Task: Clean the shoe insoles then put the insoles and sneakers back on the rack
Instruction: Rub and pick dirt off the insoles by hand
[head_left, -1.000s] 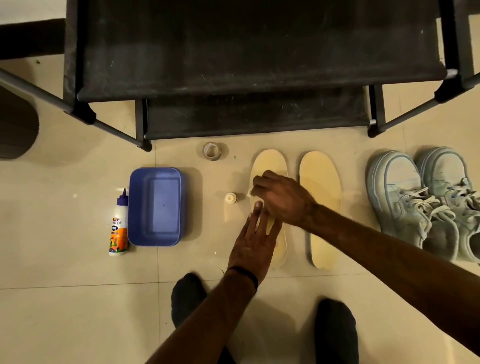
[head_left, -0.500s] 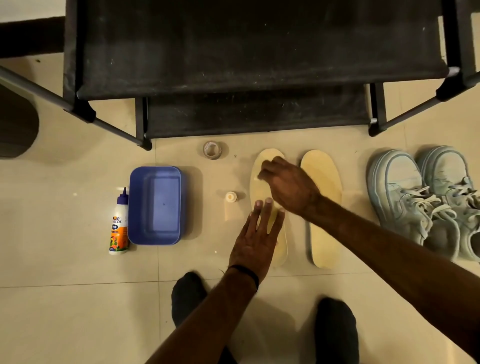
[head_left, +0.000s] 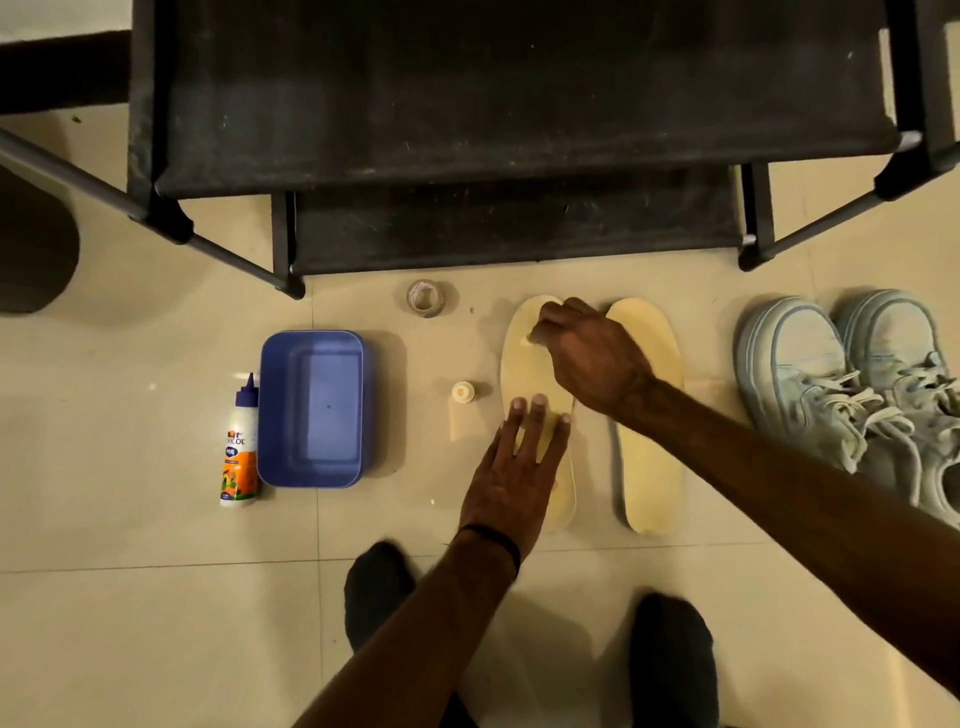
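Observation:
Two pale yellow insoles lie side by side on the floor tiles in front of the black shoe rack (head_left: 467, 130). My left hand (head_left: 514, 467) lies flat with straight fingers on the lower half of the left insole (head_left: 530, 374). My right hand (head_left: 587, 353) is over that insole's toe end, its fingertips pinching something small and white against the surface. The right insole (head_left: 649, 457) lies untouched. A pair of light blue sneakers (head_left: 841, 395) stands to the right.
A blue plastic tub (head_left: 311, 410) sits to the left with a white glue bottle (head_left: 240, 447) beside it. A small cream bottle (head_left: 462, 410) stands next to the left insole, and a tape roll (head_left: 426, 298) lies near the rack. My dark-socked feet (head_left: 379, 587) are below.
My right hand has slid from the middle of the left insole up toward its toe end. My left hand stays flat on the lower half.

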